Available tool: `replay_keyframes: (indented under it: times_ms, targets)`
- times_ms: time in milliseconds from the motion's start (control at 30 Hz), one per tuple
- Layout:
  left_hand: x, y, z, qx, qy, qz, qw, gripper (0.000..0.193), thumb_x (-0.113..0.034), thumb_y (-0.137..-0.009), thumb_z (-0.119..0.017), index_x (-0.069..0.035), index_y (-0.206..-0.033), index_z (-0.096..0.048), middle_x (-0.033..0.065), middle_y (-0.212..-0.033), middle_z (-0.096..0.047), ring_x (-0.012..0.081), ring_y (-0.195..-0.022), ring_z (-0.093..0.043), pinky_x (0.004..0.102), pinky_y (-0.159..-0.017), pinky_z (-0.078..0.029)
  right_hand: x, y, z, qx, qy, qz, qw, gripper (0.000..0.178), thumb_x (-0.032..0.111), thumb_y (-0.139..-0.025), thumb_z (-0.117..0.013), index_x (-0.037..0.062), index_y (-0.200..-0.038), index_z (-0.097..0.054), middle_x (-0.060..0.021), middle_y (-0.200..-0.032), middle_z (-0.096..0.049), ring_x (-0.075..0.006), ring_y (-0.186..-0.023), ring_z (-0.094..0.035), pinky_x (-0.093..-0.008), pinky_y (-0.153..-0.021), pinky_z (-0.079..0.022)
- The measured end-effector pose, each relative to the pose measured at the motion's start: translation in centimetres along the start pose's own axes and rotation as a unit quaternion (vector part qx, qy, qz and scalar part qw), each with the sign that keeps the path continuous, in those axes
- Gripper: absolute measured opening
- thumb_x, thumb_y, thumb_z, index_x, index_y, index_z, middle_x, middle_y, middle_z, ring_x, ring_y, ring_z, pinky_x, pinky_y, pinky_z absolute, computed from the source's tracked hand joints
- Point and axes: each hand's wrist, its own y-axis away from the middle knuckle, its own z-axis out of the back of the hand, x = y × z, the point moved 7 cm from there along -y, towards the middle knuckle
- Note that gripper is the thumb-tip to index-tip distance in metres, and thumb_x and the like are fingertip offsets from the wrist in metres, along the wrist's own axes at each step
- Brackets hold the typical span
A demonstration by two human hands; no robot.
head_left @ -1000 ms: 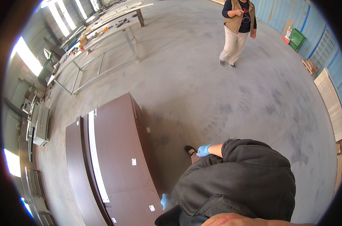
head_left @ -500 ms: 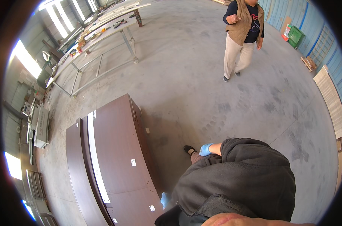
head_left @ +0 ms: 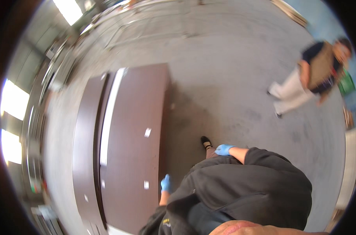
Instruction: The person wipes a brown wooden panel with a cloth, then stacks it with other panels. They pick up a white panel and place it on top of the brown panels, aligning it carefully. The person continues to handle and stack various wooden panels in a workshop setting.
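My left hand (head_left: 165, 183), in a blue glove, is beside the long edge of a dark brown cabinet-like stack of panels (head_left: 135, 105). Its fingers point forward, loosely stretched, with nothing seen in them; whether they touch the edge I cannot tell. In a matching glove, my right hand (head_left: 224, 150) hangs in front of my body, close to my thigh. Blur and the angle hide how its fingers lie, and no object shows in it. White labels (head_left: 146, 185) dot the brown surface, and a pale strip (head_left: 112, 113) runs lengthwise along it.
At the right, a person (head_left: 321, 68) in a tan vest stands on the grey floor (head_left: 233, 74). A green bin (head_left: 346, 84) is behind them. Metal-framed tables (head_left: 146, 27) stand at the far side, and equipment (head_left: 64, 70) lines the left wall.
The view has swung, blurring the picture. The stack now sits higher in it, and the person appears farther right. More of my left hand and wrist shows beside the stack.
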Motion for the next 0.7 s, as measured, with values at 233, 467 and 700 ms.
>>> replay_keyframes:
  times_ms: [233, 467, 700]
  targets:
    - [1.1, -0.3, -1.0, -0.036, 0.022, 0.044, 0.998, 0.072, -0.051, -0.101, -0.064, 0.005, -0.145, -0.061, 0.0199, -0.148, -0.065, 0.0345, -0.136, -0.062, 0.0446, -0.111, -0.049, -3.5, -4.6, -2.0, -0.001, -0.012, 0.046, 0.999, 0.049, 0.047, -0.100, -0.057, 0.0041, -0.112, -0.076, -0.0211, -0.107, -0.078, -0.0329, -0.093, -0.072, -0.0470, -0.089, -0.055]
    - [2.7, 6.4, 1.0, -0.141, 0.078, 0.073, 0.984, 0.063, -0.051, -0.101, -0.060, 0.000, -0.137, -0.070, 0.0212, -0.142, -0.069, 0.0376, -0.134, -0.064, 0.0452, -0.112, -0.048, -1.9, -8.5, -2.1, 0.030, 0.009, 0.086, 0.996, 0.041, 0.041, -0.101, -0.060, 0.0047, -0.111, -0.076, -0.0185, -0.105, -0.076, -0.0271, -0.097, -0.072, -0.0426, -0.090, -0.055]
    - [11.5, 12.5, -0.5, -0.238, 0.198, 0.126, 0.943, 0.063, -0.050, -0.101, -0.058, 0.002, -0.132, -0.070, 0.0204, -0.137, -0.072, 0.0365, -0.126, -0.067, 0.0464, -0.107, -0.050, 8.5, -12.8, 3.5, 0.120, 0.272, 0.103, 0.949, 0.046, 0.043, -0.103, -0.062, 0.0058, -0.127, -0.075, -0.0150, -0.127, -0.077, -0.0311, -0.122, -0.071, -0.0419, -0.103, -0.054]
